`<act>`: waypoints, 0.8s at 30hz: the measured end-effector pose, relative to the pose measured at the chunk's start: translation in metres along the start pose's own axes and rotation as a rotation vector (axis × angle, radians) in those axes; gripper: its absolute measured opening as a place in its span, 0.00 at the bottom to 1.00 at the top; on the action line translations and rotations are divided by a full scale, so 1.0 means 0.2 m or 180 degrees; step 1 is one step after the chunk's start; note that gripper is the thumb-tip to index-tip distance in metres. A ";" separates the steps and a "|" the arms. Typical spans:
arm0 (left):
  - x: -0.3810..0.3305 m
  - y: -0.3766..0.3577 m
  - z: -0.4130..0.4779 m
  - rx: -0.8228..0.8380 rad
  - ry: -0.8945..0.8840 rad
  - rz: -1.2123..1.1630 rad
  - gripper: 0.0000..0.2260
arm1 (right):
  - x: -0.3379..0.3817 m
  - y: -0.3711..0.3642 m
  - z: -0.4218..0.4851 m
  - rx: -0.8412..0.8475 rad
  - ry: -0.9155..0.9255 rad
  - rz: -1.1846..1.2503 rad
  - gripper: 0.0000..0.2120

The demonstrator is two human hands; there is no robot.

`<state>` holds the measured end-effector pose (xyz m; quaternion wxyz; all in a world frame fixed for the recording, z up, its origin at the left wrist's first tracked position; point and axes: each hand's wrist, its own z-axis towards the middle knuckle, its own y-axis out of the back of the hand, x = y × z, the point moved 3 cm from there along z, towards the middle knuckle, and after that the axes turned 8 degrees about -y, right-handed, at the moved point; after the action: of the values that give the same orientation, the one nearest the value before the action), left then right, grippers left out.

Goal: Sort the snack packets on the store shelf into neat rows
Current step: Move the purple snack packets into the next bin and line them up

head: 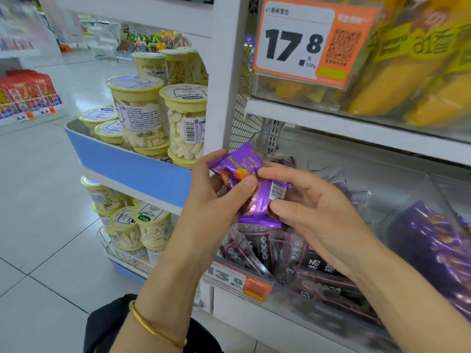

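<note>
Two or three small purple snack packets (251,184) are stacked between my hands, in front of the middle shelf. My left hand (214,192) grips them from the left, thumb across the top packet. My right hand (318,212) pinches their right end between thumb and fingers. Below my hands, dark maroon snack packets (300,261) lie loosely piled in a clear shelf bin (397,189). More purple packets (433,240) fill the bin section to the right.
Yellow bread packs (407,80) sit on the shelf above, behind a 17.8 price tag (305,39). A 13.8 price tag (237,278) marks the bin's front. Left stands a blue-edged rack (127,159) of yellow-lidded jars (142,113). Tiled aisle floor lies beyond.
</note>
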<state>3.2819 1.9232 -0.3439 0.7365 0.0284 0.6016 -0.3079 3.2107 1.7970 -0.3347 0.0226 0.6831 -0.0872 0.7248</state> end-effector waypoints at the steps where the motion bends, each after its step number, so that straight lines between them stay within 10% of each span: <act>1: 0.01 -0.02 0.00 -0.0026 -0.0040 -0.0047 0.20 | 0.00 0.01 -0.02 -0.0060 -0.0018 -0.0003 0.18; 24: 0.22 -0.69 -0.11 0.0535 0.0270 0.0064 0.10 | 0.20 0.61 -0.56 -0.1683 0.0164 -0.1080 0.21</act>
<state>3.1991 1.8028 -0.3456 0.7085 0.1092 0.6039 -0.3484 3.0798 1.6908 -0.3129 0.3223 0.6397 -0.1568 0.6799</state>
